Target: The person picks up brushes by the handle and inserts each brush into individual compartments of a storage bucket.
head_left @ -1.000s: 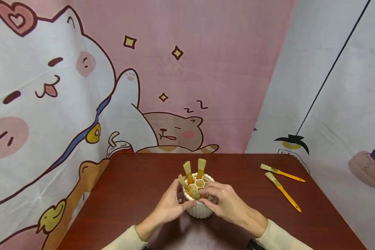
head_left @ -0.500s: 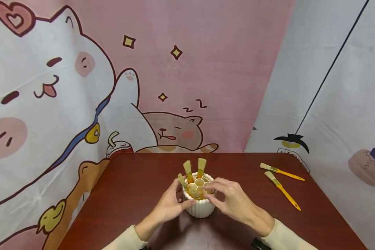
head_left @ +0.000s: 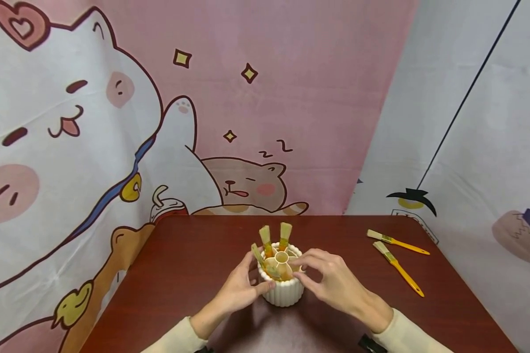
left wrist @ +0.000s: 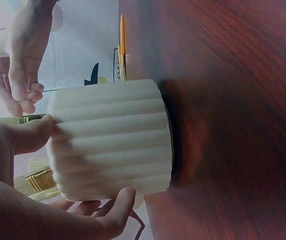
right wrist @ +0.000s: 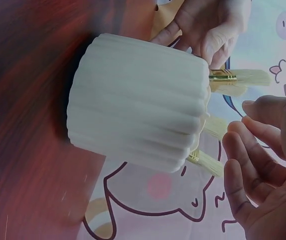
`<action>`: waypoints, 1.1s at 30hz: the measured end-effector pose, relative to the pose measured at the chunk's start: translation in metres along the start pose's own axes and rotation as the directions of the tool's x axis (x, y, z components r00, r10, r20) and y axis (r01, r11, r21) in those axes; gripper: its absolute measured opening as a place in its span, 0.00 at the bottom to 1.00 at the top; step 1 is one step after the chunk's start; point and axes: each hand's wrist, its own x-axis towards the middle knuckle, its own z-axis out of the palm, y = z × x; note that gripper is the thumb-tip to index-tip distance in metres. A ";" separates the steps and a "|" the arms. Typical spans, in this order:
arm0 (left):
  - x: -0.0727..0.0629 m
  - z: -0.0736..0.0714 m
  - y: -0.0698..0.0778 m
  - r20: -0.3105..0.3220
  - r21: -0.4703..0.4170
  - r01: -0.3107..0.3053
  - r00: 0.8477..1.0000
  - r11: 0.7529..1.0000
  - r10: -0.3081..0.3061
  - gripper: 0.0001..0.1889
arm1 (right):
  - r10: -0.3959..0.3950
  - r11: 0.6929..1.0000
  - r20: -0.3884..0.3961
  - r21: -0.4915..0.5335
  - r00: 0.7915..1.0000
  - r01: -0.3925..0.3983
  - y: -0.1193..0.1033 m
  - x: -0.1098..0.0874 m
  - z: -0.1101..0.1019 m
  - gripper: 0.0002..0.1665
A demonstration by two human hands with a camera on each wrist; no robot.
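A white ribbed brush holder (head_left: 283, 295) with a divided top stands upright on the table. Several flat paintbrushes (head_left: 284, 234) stand in its compartments, bristles up; in the right wrist view one brush (right wrist: 238, 76) sticks out past the rim. My left hand (head_left: 240, 290) grips the holder's left side, thumb at the front rim and fingers around the side. Close to the right rim hovers my right hand (head_left: 331, 275), its fingers loosely bent with nothing between them. From the right wrist view, these fingers (right wrist: 248, 155) are apart from the brushes.
Two paintbrushes with yellow handles lie at the table's right: one farther back (head_left: 399, 242), one nearer (head_left: 398, 268). The dark red table (head_left: 194, 255) ends at a cartoon-printed cloth (head_left: 318, 122) behind and along both sides.
My right hand has let go of the front paintbrush and drawn back to the right. That brush now leans left within the holder. My left hand has kept its grip.
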 end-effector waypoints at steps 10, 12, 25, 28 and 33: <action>0.000 0.004 -0.001 -0.018 -0.061 -0.003 1.000 0.998 0.002 0.52 | 0.028 0.999 -0.025 -0.043 0.999 -0.029 0.006 -0.003 -0.009 0.19; 0.000 0.006 -0.001 -0.037 -0.059 -0.009 0.999 0.998 0.007 0.52 | 0.037 0.998 -0.025 -0.049 0.999 -0.038 0.007 -0.003 -0.011 0.19; -0.002 0.021 -0.003 -0.226 0.224 0.027 0.974 0.974 0.025 0.58 | 0.063 0.993 -0.070 -0.098 0.996 -0.070 0.014 -0.003 -0.027 0.22; -0.003 0.023 -0.002 -0.252 0.255 0.050 0.968 0.966 0.016 0.59 | 0.092 0.988 -0.074 -0.115 0.993 -0.101 0.017 -0.005 -0.030 0.20; -0.003 0.027 -0.001 -0.275 0.263 0.072 0.961 0.962 0.003 0.60 | 0.100 0.986 -0.099 -0.126 0.990 -0.112 0.021 -0.005 -0.035 0.20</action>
